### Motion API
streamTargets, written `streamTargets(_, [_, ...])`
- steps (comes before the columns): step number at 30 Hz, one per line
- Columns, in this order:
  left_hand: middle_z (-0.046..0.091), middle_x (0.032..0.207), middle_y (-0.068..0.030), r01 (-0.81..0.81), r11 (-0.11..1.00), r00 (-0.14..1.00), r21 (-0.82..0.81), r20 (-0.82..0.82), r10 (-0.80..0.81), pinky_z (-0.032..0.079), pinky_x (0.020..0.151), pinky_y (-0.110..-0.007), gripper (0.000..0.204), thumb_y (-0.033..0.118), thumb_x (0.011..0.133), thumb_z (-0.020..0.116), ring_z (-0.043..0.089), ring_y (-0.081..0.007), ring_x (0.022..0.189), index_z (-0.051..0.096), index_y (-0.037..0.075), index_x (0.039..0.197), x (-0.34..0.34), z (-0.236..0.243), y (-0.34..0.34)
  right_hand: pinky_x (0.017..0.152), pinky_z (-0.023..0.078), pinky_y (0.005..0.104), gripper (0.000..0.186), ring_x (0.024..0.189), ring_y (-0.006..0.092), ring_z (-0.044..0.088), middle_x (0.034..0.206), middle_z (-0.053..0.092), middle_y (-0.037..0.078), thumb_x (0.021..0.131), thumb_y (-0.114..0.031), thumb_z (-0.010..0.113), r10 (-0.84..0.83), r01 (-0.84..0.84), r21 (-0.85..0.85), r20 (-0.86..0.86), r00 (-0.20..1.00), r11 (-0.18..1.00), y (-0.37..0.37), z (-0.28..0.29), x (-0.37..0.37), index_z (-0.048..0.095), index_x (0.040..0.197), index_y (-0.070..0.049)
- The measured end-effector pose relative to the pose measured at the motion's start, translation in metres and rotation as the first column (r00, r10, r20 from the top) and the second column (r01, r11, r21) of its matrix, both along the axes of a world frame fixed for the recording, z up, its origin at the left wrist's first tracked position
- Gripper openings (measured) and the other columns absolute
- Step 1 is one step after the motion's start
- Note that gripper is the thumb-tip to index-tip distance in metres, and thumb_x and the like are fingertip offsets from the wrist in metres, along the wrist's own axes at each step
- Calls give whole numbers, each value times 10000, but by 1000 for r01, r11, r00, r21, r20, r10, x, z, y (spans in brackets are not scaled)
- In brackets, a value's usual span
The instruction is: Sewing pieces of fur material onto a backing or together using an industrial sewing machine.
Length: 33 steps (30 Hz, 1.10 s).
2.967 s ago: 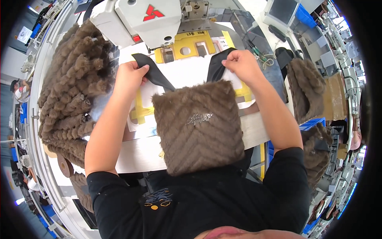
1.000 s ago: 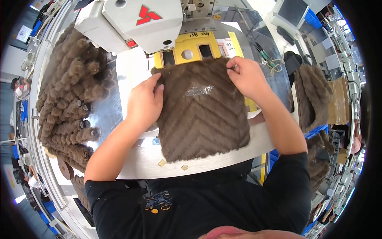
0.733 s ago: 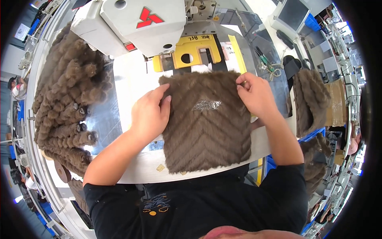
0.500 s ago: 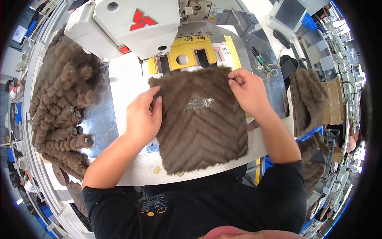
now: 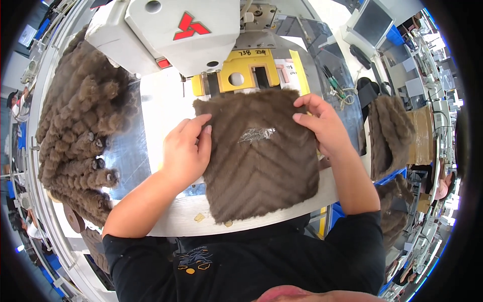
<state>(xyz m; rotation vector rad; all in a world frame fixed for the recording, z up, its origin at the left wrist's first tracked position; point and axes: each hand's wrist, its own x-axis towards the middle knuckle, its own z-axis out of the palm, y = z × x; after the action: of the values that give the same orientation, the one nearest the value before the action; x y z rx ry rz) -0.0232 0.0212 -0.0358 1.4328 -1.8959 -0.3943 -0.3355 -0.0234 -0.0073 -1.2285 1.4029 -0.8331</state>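
Head view: left hand [image 5: 185, 150] at fur panel [image 5: 261, 173], grip unclear; right hand [image 5: 324, 126] parted; straps [image 5: 261, 77] part-hidden

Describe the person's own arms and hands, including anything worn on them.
The left hand and right hand are ungloved. Both forearms are bare below the short black sleeves of a shirt with a grey-blue and orange motif on its front.
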Motion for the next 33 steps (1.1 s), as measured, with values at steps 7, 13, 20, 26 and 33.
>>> streamTargets(7, [684, 834, -121, -54, 998, 998, 13, -42, 55, 520, 633, -337, 180, 22, 941, 689, 614, -228, 658, 724, 18, 1118, 7, 0, 1, 969, 563, 323, 458, 1132, 184, 660, 1247, 655, 102, 901, 76, 620, 33, -231, 271, 580, 814, 935, -10, 15, 13, 608, 1353, -4])
streamTargets(13, [681, 835, -134, -74, 997, 993, 27, -88, 76, 523, 641, -361, 164, 6, 927, 676, 628, -258, 674, 716, 11, 1085, 7, 3, 0, 1042, 547, 340, 536, 1248, 225, 640, 1366, 642, 154, 886, 114, 564, 54, -194, 139, 664, 746, 971, 5, 18, 13, 589, 1413, 19])
streamTargets(20, [685, 836, -158, -107, 993, 993, 45, -49, 109, 540, 665, -406, 158, 4, 899, 662, 651, -327, 699, 711, 3, 1049, 11, 6, 6, 737, 527, 286, 460, 741, 112, 620, 1135, 676, 62, 890, 43, 646, 136, -163, 232, 130, 982, 959, 2, 1, 9, 678, 1338, -57])
streamTargets(26, [698, 859, -181, -92, 995, 994, 43, 54, 90, 544, 692, -451, 205, 46, 919, 659, 668, -373, 740, 700, -5, 1112, 12, 1, 0, 537, 373, 245, 353, 551, 37, 476, 694, 578, -16, 887, 0, 692, 70, -165, -195, -419, 906, 967, 0, 0, 16, 728, 1227, -84])
streamTargets(33, [708, 884, -202, -126, 989, 983, 77, 146, 114, 543, 687, -425, 301, 74, 929, 691, 663, -344, 717, 696, -25, 1213, 15, 1, -20, 558, 424, 273, 334, 554, 59, 509, 751, 648, 18, 854, -16, 717, 67, -196, -218, -490, 869, 956, -29, -4, 13, 749, 1183, -66])
